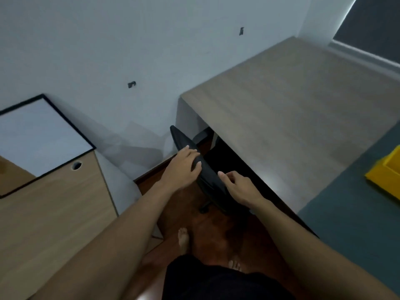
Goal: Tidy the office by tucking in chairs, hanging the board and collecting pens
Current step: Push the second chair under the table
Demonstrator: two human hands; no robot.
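Observation:
A black office chair [211, 182] stands with its seat under the wooden desk [292, 109], only its backrest top showing. My left hand [184, 167] lies over the top edge of the backrest, fingers curled on it. My right hand [238, 187] rests on the same edge a little nearer to me, fingers bent against it. A white board with a black frame [41, 137] lies flat on a lower wooden desk at the left. Two dark hooks [131, 84] [241, 31] stick out of the white wall.
The lower wooden desk [54, 213] has a cable hole [76, 165]. A yellow tray [387, 176] sits on a dark green mat [350, 213] at the desk's right end. My bare feet stand on the brown floor [207, 239]. A window is at the top right.

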